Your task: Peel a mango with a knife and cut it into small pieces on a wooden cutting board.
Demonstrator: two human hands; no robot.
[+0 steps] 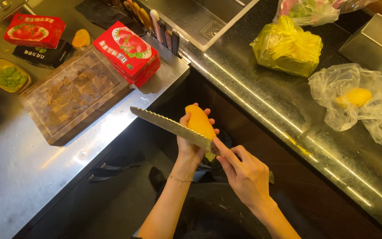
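Head view shows both hands held out over a dark gap between two tabletops. Her left hand (190, 144) is wrapped around a yellow mango (199, 121), fingers curled behind it and thumb at the side, holding the fruit upright and well clear of either surface. Her right hand (244, 175) is closed on the handle of a long serrated knife (169, 126), forefinger stretched along the top of the blade near the handle. The blade lies across the front of the mango, its tip pointing left towards the steel tabletop (32, 177).

On that steel tabletop sits a chequered wooden board (74, 95), with a red box (129, 53) printed with strawberries leaning on its far corner. A second red box (34, 30) lies further back on a black one, a small orange piece (81, 39) beside them, and a little dish of green bits (9, 76) at the left edge. A row of knife handles (155, 24) stands by the sink (204, 17).

To the right runs a dark speckled tabletop (266, 102). On it are a yellow bag (287, 46), a clear bag (354, 102) with another yellow fruit inside, and a metal tin (372, 44) at the far edge.
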